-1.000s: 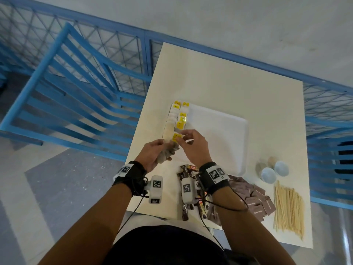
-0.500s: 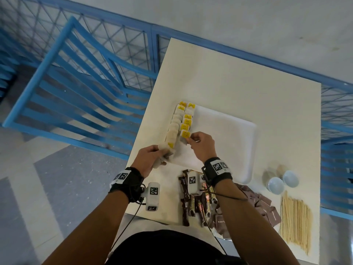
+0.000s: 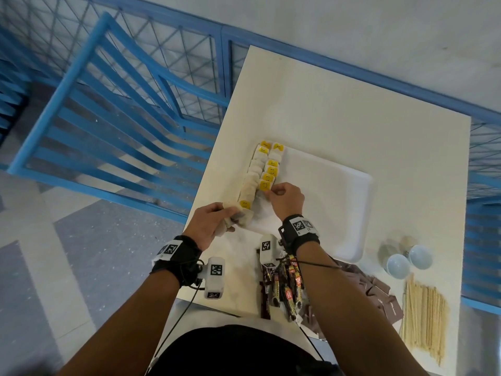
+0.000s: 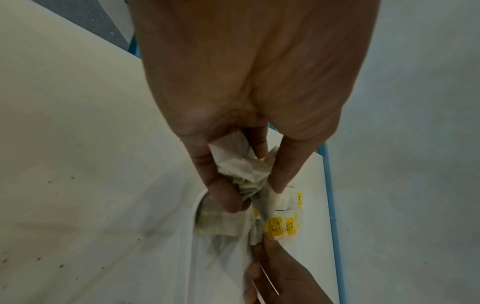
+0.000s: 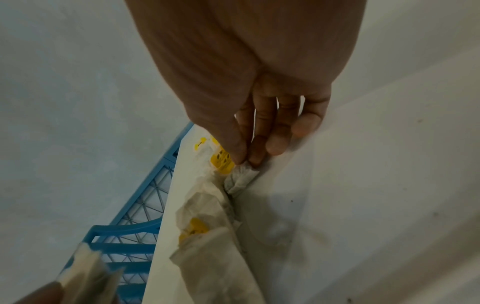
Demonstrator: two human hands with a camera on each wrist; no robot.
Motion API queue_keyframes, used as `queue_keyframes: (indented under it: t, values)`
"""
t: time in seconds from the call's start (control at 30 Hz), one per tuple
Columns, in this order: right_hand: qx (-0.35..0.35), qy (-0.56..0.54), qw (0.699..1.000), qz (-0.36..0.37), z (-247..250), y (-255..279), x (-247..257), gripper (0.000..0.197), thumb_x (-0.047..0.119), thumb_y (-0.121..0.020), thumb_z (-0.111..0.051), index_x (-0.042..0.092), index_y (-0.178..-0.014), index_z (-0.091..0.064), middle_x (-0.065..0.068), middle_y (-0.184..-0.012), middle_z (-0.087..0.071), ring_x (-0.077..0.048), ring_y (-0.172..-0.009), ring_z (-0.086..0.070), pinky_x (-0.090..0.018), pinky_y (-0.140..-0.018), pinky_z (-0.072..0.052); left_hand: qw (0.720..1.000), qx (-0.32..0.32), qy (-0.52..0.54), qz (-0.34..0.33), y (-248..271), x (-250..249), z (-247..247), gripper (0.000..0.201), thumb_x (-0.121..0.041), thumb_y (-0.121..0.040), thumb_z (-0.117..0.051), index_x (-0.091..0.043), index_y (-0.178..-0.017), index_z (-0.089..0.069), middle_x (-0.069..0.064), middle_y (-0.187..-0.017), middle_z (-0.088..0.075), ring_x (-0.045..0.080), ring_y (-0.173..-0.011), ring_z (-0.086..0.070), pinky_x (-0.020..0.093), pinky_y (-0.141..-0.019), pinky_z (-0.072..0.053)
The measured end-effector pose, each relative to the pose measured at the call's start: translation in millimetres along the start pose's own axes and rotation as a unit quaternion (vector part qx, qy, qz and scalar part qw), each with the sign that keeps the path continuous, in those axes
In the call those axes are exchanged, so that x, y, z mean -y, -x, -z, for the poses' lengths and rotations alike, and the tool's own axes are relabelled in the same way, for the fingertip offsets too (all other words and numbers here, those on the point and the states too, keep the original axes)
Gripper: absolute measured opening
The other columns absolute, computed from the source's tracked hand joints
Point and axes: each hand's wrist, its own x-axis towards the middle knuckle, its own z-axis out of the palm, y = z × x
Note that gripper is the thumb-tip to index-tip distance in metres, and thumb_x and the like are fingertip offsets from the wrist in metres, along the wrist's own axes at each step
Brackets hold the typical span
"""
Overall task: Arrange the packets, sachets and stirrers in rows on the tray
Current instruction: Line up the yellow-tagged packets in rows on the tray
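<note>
White paper sachets with yellow labels (image 3: 267, 169) lie in two rows down the left edge of the white tray (image 3: 333, 204), and the long axis of each row runs from the near edge of the worktop (image 3: 352, 109) toward its far edge. The tray sits toward the near left part of the worktop.

The left hand (image 3: 210, 225) hovers at the tray's near left corner, back upward, fingers curled round a crumpled bundle of sachets (image 4: 242, 166); the left wrist view shows thumb and fingers closed tight on the paper. The right hand (image 3: 286, 199) reaches over the tray's near edge, wrist raised, knuckles up. Its thumb and forefinger pinch one sachet (image 5: 241, 174) at the near end of the inner row, while the other fingers (image 5: 278, 144) hang nearly straight beside it.

Near the worktop's near edge lie dark stick packets (image 3: 282, 289), then brown packets (image 3: 379, 294), then pale wooden stirrers (image 3: 423, 318) with their length running near to far by the near right corner. Two small pale blue bowls (image 3: 408, 260) sit just beyond the stirrers.
</note>
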Motion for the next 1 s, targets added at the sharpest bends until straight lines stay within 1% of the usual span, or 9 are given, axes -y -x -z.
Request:
queue_keyframes:
  t: [0.1, 0.23, 0.33, 0.47, 0.53, 0.63, 0.77, 0.87, 1.0]
  values:
    - [-0.012, -0.009, 1.0, -0.009, 0.3, 2.0, 1.0, 0.029, 0.035, -0.08, -0.083, 0.014, -0.098, -0.073, 0.009, -0.079, -0.066, -0.013, -0.082, -0.064, -0.022, -0.076, -0.045, 1.0, 0.0, 0.017, 0.013, 1.9, -3.5, -2.6, 0.009, -0.005, -0.095, -0.068, 0.0, -0.101, -0.067, 0.011, -0.087, -0.077, 0.019, -0.074, -0.073, 0.032, -0.061, -0.058]
    - [-0.041, -0.026, 0.999, 0.001, 7.2, 12.2, 4.6, 0.017, 0.028, -0.088, -0.074, 0.017, -0.1, -0.068, 0.015, -0.076, -0.061, -0.01, -0.077, -0.061, -0.008, -0.059, -0.037, 1.0, 0.005, 0.013, 0.009, 1.9, -4.1, -1.1, 0.008, -0.008, -0.093, -0.071, -0.003, -0.099, -0.069, 0.016, -0.097, -0.075, 0.028, -0.085, -0.071, 0.034, -0.063, -0.056]
    - [-0.024, -0.045, 0.997, 0.054, 10.2, 24.8, 10.0, 0.011, 0.026, -0.09, -0.071, 0.02, -0.099, -0.07, 0.015, -0.08, -0.064, 0.0, -0.075, -0.059, -0.012, -0.069, -0.045, 1.0, 0.013, 0.013, 0.0, 4.4, -5.4, -2.2, 0.007, -0.01, -0.093, -0.071, -0.005, -0.097, -0.07, 0.017, -0.097, -0.074, 0.026, -0.079, -0.069, 0.034, -0.063, -0.054]
    - [0.146, -0.038, 0.982, 0.117, 7.2, 42.8, 21.0, 0.018, 0.037, -0.094, -0.069, 0.023, -0.102, -0.075, 0.01, -0.096, -0.072, 0.001, -0.086, -0.061, -0.008, -0.072, -0.042, 1.0, 0.026, 0.011, -0.012, 6.4, -5.1, -5.3, 0.007, -0.01, -0.095, -0.068, -0.005, -0.098, -0.07, 0.019, -0.095, -0.073, 0.026, -0.072, -0.068, 0.033, -0.06, -0.054]
    - [0.187, -0.038, 0.972, 0.139, 5.4, 47.1, 23.7, 0.018, 0.036, -0.094, -0.07, 0.021, -0.103, -0.076, 0.012, -0.097, -0.073, 0.004, -0.087, -0.062, -0.009, -0.075, -0.043, 1.0, 0.026, 0.005, -0.013, 6.5, -4.1, -6.6, 0.01, -0.01, -0.097, -0.065, -0.002, -0.101, -0.069, 0.021, -0.096, -0.071, 0.027, -0.072, -0.068, 0.032, -0.058, -0.053]
    - [0.18, -0.06, 0.971, 0.144, 5.1, 48.2, 24.8, 0.008, 0.025, -0.092, -0.073, 0.019, -0.096, -0.075, 0.016, -0.087, -0.07, 0.003, -0.077, -0.062, -0.018, -0.078, -0.051, 0.999, 0.032, -0.01, -0.008, 8.8, -3.3, -7.5, 0.018, -0.011, -0.098, -0.065, 0.004, -0.107, -0.07, 0.026, -0.104, -0.071, 0.028, -0.077, -0.068, 0.034, -0.062, -0.054]
    - [0.147, -0.104, 0.976, 0.12, 6.1, 49.7, 24.2, 0.002, 0.023, -0.091, -0.073, 0.023, -0.091, -0.071, 0.007, -0.085, -0.072, -0.007, -0.071, -0.062, -0.03, -0.077, -0.056, 0.999, 0.045, -0.013, -0.007, 17.4, -3.4, -10.5, 0.028, -0.014, -0.082, -0.079, 0.003, -0.103, -0.072, 0.02, -0.101, -0.073, 0.026, -0.076, -0.067, 0.033, -0.061, -0.054]
    - [0.152, -0.122, 0.975, 0.11, 6.0, 53.2, 23.0, 0.004, 0.026, -0.091, -0.074, 0.027, -0.093, -0.07, 0.003, -0.088, -0.072, -0.01, -0.073, -0.063, -0.032, -0.077, -0.057, 0.999, 0.034, -0.019, -0.015, 19.0, -0.2, -12.1, 0.02, -0.011, -0.085, -0.078, 0.001, -0.1, -0.07, 0.019, -0.097, -0.072, 0.027, -0.075, -0.066, 0.034, -0.06, -0.053]
    - [0.156, -0.085, 0.976, 0.129, 7.5, 55.4, 20.8, 0.013, 0.034, -0.091, -0.073, 0.023, -0.098, -0.074, 0.01, -0.084, -0.071, -0.007, -0.072, -0.063, -0.026, -0.074, -0.052, 0.998, 0.02, -0.047, -0.02, 19.4, 3.5, -12.0, 0.018, -0.009, -0.091, -0.074, 0.003, -0.104, -0.071, 0.018, -0.094, -0.072, 0.027, -0.074, -0.064, 0.033, -0.058, -0.053]
